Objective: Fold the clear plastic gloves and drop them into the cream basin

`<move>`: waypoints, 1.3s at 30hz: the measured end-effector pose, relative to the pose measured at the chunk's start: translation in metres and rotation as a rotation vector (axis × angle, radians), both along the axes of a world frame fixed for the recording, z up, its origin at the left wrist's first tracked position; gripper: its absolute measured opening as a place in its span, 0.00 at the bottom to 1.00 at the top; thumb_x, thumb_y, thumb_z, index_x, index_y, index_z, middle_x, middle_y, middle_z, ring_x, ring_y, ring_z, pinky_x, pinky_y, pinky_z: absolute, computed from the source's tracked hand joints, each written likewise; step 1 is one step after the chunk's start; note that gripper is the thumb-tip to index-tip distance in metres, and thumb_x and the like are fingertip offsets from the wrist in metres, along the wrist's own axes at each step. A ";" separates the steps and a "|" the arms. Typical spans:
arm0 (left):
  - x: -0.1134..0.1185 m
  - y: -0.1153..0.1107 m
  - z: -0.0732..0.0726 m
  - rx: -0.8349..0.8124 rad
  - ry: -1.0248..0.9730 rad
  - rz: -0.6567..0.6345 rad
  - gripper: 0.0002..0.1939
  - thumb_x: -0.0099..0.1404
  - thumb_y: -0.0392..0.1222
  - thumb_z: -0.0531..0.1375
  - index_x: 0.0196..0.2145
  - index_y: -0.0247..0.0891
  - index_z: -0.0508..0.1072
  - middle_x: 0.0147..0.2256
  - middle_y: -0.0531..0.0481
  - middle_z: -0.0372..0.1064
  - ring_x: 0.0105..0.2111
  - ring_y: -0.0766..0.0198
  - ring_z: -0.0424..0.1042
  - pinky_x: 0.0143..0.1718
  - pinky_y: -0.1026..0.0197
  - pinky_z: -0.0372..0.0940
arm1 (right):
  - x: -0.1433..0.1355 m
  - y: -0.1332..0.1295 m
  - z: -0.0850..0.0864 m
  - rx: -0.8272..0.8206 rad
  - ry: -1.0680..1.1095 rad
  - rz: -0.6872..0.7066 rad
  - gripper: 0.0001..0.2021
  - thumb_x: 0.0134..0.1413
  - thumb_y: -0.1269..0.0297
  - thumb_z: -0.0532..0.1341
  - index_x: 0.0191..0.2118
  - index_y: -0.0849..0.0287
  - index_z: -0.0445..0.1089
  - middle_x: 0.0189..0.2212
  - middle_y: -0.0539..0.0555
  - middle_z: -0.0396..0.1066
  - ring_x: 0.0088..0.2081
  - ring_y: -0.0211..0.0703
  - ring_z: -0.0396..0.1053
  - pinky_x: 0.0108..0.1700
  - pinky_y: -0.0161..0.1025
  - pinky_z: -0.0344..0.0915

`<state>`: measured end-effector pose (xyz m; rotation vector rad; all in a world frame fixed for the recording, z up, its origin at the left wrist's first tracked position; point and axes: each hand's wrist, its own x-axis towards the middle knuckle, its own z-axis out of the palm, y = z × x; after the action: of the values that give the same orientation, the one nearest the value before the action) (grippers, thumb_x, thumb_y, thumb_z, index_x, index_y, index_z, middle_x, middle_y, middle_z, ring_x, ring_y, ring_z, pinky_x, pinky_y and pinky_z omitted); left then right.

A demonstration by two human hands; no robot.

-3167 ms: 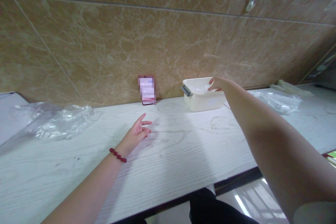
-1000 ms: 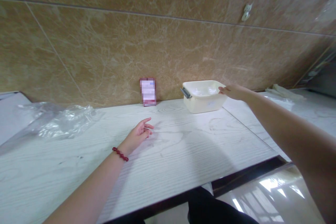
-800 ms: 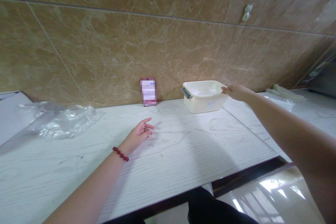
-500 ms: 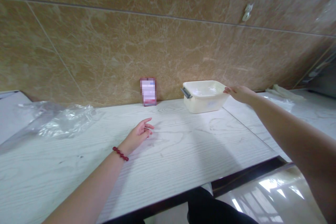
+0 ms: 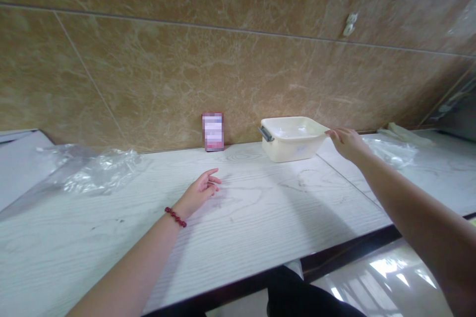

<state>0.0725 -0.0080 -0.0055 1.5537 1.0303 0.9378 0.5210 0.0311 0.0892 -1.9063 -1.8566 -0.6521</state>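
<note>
White tabletop, left hand half-curled

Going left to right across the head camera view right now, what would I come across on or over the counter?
White box-like thing → clear plastic → bracelet → left hand → bin → right hand → second clear plastic.

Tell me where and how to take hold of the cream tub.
Grip the tub by the rim at its two short ends, right hand from the right, left hand from the left, probably beside the grey clip. It sits upright and open-topped, its long back side close to the wall, so the ends look easier to reach.
</note>
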 end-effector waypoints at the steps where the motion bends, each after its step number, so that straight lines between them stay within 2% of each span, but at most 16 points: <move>1: 0.000 0.000 -0.001 0.004 -0.001 -0.002 0.23 0.55 0.37 0.53 0.49 0.38 0.54 0.37 0.49 0.62 0.31 0.70 0.64 0.32 0.63 0.60 | -0.003 -0.004 -0.001 0.007 -0.011 0.021 0.17 0.55 0.63 0.45 0.37 0.61 0.68 0.38 0.59 0.69 0.41 0.43 0.63 0.43 0.37 0.53; 5: 0.000 0.002 -0.001 0.015 -0.007 -0.002 0.23 0.55 0.36 0.52 0.49 0.38 0.54 0.37 0.49 0.62 0.30 0.70 0.64 0.32 0.64 0.60 | -0.024 -0.017 0.001 0.053 0.047 0.025 0.18 0.56 0.64 0.42 0.37 0.61 0.69 0.36 0.59 0.69 0.40 0.44 0.63 0.42 0.38 0.55; 9: 0.000 0.002 -0.001 0.012 -0.007 0.019 0.22 0.55 0.35 0.52 0.48 0.37 0.56 0.36 0.49 0.62 0.29 0.71 0.64 0.31 0.65 0.60 | -0.063 -0.026 0.006 0.169 0.185 0.086 0.17 0.55 0.62 0.44 0.33 0.59 0.69 0.34 0.57 0.70 0.38 0.44 0.65 0.40 0.38 0.57; 13: 0.000 0.001 0.000 0.020 -0.023 0.047 0.20 0.54 0.35 0.53 0.47 0.36 0.59 0.36 0.49 0.62 0.29 0.71 0.64 0.32 0.65 0.61 | -0.111 -0.031 0.011 0.257 0.281 0.272 0.14 0.54 0.62 0.46 0.32 0.57 0.68 0.33 0.54 0.70 0.39 0.43 0.64 0.41 0.39 0.58; 21: 0.001 0.003 -0.004 0.038 -0.041 0.059 0.18 0.55 0.34 0.53 0.45 0.36 0.61 0.34 0.50 0.63 0.27 0.73 0.64 0.30 0.66 0.61 | -0.212 -0.029 0.004 0.207 0.485 0.541 0.09 0.49 0.60 0.52 0.31 0.55 0.67 0.30 0.52 0.69 0.35 0.41 0.65 0.35 0.38 0.61; 25: 0.001 0.005 -0.007 0.077 -0.059 0.050 0.16 0.56 0.35 0.52 0.45 0.37 0.61 0.34 0.49 0.63 0.27 0.72 0.65 0.30 0.65 0.61 | -0.257 -0.025 -0.011 0.110 0.520 0.644 0.07 0.47 0.60 0.54 0.29 0.54 0.68 0.29 0.51 0.69 0.34 0.42 0.65 0.35 0.39 0.61; 30: 0.002 0.009 -0.013 0.146 -0.006 0.075 0.16 0.57 0.36 0.52 0.44 0.36 0.62 0.32 0.49 0.65 0.24 0.73 0.63 0.29 0.65 0.61 | -0.294 -0.023 -0.051 -0.006 0.565 0.754 0.06 0.46 0.62 0.54 0.29 0.53 0.67 0.28 0.50 0.69 0.34 0.42 0.65 0.37 0.41 0.61; 34: 0.002 0.011 -0.015 0.187 0.004 0.090 0.17 0.56 0.34 0.51 0.45 0.36 0.62 0.32 0.49 0.65 0.26 0.71 0.65 0.29 0.66 0.61 | -0.301 -0.024 -0.082 -0.058 0.601 0.775 0.08 0.46 0.63 0.54 0.34 0.53 0.66 0.32 0.52 0.68 0.36 0.43 0.65 0.38 0.43 0.61; 39: 0.000 0.007 -0.007 0.244 0.092 0.161 0.19 0.54 0.31 0.51 0.46 0.34 0.61 0.36 0.46 0.65 0.31 0.69 0.65 0.32 0.64 0.61 | -0.296 -0.019 -0.094 -0.122 0.672 0.760 0.10 0.46 0.61 0.53 0.35 0.55 0.66 0.33 0.53 0.68 0.34 0.42 0.66 0.35 0.42 0.63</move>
<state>0.0730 -0.0014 -0.0128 1.7477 1.1534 1.1466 0.2249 0.0122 -0.0048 -1.0962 -1.9353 0.3171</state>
